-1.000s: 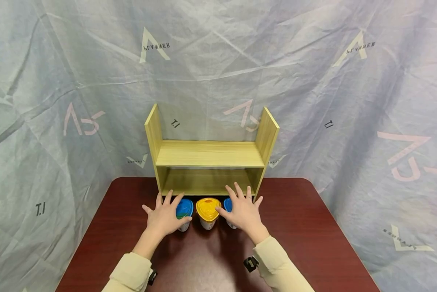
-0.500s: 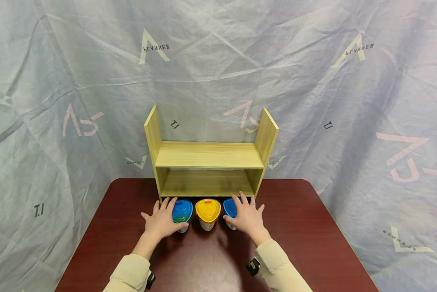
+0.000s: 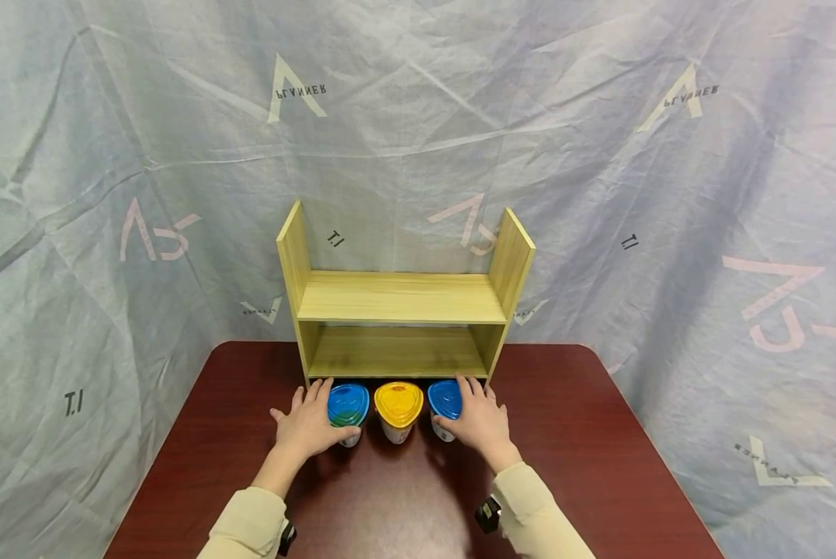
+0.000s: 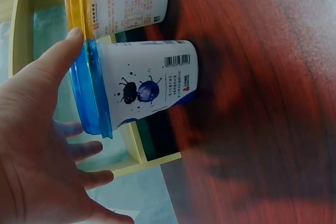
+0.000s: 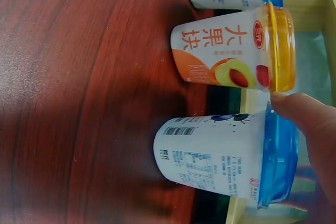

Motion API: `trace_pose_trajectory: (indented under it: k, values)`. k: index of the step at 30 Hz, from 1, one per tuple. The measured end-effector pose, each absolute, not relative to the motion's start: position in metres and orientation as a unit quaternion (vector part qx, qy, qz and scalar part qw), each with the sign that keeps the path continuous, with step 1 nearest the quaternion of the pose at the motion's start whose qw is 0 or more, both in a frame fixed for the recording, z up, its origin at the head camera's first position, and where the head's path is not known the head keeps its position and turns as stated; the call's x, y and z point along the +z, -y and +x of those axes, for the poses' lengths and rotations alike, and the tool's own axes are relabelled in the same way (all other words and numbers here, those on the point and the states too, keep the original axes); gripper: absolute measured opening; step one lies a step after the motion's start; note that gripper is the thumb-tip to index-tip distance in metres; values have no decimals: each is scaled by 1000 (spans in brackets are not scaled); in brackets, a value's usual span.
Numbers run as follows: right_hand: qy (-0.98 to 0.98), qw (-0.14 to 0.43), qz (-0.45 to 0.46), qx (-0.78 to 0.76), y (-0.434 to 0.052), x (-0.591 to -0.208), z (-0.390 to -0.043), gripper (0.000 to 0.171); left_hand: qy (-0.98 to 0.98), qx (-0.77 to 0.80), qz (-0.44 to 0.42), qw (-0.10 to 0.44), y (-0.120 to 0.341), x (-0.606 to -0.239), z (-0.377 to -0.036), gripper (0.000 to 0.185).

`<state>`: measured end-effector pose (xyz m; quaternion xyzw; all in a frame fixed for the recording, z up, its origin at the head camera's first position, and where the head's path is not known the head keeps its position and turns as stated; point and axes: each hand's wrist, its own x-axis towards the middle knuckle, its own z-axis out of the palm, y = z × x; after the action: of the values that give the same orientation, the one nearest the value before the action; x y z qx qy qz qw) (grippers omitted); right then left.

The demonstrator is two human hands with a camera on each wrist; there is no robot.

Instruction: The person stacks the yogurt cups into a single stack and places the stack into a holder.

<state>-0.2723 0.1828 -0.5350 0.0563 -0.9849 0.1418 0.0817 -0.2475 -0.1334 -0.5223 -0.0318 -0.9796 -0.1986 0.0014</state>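
Note:
Three white yogurt cups stand upright in a row on the table: a left blue-lidded yogurt cup [image 3: 348, 404], a yellow-lidded yogurt cup [image 3: 398, 404] in the middle and a right blue-lidded yogurt cup [image 3: 446, 398]. My left hand [image 3: 308, 423] spans the left cup's lid, thumb at its near side and the spread fingers at its far left side. Similarly, my right hand [image 3: 482, 419] reaches around the right cup's lid from the right. In the left wrist view the thumb [image 4: 65, 51] overlaps the lid edge. In the right wrist view the other thumb [image 5: 299, 109] lies at the lid.
Right behind the cups stands a light wooden two-tier shelf [image 3: 401, 296] with raised side panels. The dark red table [image 3: 404, 505] has rounded far corners. A grey printed cloth [image 3: 404, 116] hangs behind and on both sides.
My right hand has lowered and shifted right, uncovering more of the right cup's blue lid, and its fingers have drawn closer together. My left hand has settled slightly lower around the left cup.

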Motion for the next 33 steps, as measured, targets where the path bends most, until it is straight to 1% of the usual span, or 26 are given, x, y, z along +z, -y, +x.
trace_pose_trajectory:
  k: [12, 16, 22, 27, 33]
  values:
    - [979, 79, 51, 183, -185, -540, -274, 100, 976, -213, -31, 16, 133, -530, -249, 107]
    - [977, 67, 48, 196, -185, -540, -275, 101, 975, -219, -32, 19, 133, -533, -250, 106]
    - [974, 47, 32, 220, -187, -540, -275, 102, 973, -228, -32, 16, 132, -533, -251, 103]
    - [972, 34, 16, 230, -188, -541, -276, 108, 970, -240, -29, 10, 132, -533, -252, 102]
    - [972, 40, 3, 230, -189, -542, -278, 109, 966, -256, -26, 8, 132, -532, -254, 102]
